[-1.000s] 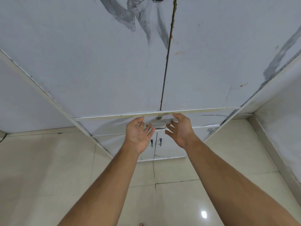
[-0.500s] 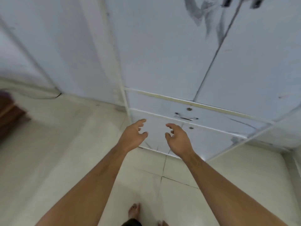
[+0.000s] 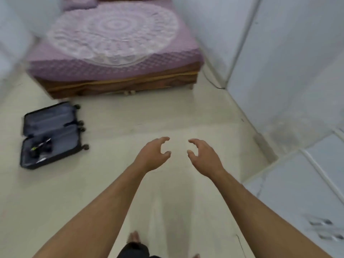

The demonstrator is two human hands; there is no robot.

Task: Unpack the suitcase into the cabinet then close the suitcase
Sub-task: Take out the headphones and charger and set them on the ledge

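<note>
A dark suitcase (image 3: 51,134) lies open flat on the floor at the left, its grey lining showing. A few small dark items sit in its nearer half. The white cabinet (image 3: 305,185) stands along the right edge with its doors shut. My left hand (image 3: 153,155) and my right hand (image 3: 202,155) hover side by side over the bare floor in the middle, fingers loosely curled, holding nothing. Both are well to the right of the suitcase.
A low bed (image 3: 115,47) with a purple patterned cover and a wooden frame stands at the back, just beyond the suitcase. Cream floor tiles (image 3: 167,116) stretch between bed, suitcase and cabinet. My bare feet show at the bottom edge.
My view has swung left from the shut cabinet doors to the room. My hands have come off the cabinet front and now hang over the floor; the suitcase and bed have come into view.
</note>
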